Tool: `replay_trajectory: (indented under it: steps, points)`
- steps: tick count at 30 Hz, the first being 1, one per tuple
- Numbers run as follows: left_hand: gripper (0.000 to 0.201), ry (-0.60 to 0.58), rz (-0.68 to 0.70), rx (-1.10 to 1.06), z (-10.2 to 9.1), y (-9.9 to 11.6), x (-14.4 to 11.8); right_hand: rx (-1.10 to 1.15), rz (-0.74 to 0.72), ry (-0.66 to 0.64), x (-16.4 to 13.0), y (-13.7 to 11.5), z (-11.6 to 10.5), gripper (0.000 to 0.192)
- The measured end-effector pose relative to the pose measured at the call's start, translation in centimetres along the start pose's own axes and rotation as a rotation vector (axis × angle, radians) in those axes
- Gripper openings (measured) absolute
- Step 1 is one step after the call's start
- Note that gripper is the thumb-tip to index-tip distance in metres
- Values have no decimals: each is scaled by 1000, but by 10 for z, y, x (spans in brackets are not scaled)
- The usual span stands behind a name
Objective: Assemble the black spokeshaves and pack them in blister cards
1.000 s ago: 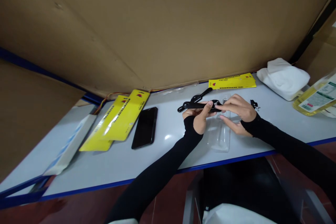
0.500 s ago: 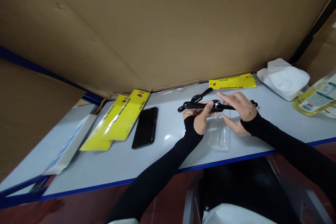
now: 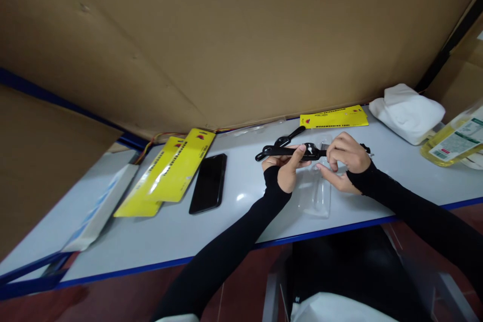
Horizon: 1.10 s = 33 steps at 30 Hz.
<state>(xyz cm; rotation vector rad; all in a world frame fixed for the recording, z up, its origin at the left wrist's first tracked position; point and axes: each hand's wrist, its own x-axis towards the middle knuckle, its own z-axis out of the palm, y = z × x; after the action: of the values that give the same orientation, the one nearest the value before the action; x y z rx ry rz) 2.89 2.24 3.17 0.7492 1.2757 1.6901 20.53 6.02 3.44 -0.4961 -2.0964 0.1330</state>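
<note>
Black tool [image 3: 289,151], long and thin, held level just above the desk [image 3: 234,211], over the middle of its far half. Left hand [image 3: 287,168] grips it from beneath, fingers curled around the bar, thumb on top near a small silvery fitting. Right hand [image 3: 345,158] closed around the tool's right end, fingers bent in, thumb stretched out low toward the left hand (what the fingertips are pinching there is too small to make out). Both forearms in black sleeves.

Clear plastic blister tray [image 3: 316,192] lies flat on the desk directly under the hands, reaching toward the near edge. A second black piece [image 3: 289,137] lies on the desk just behind the tool. Black phone [image 3: 209,182], face up, left of the hands, near the desk's middle. Yellow packaging cards [image 3: 169,173], stacked and overlapping, just beyond the phone toward the left. One more yellow card [image 3: 334,116] along the far edge, behind the hands. White cloth bundle [image 3: 406,111] in the far right corner; bottle of yellowish liquid [image 3: 453,143] beside it at the right edge. Brown cardboard [image 3: 226,35] walls off the back.
</note>
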Motion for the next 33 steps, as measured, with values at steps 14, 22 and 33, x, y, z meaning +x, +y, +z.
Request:
replay_trajectory:
  steps: [14,22,33]
  points:
    - [48,-31,0,-12,-1,-2,-4,-34,52,16,1,-3,-1,15]
    - [52,-28,6,-11,-2,-5,-1,-11,-4,23,1,-2,-3,12]
    - [52,-37,4,-34,0,-3,-3,-72,-4,28,3,-1,-3,16]
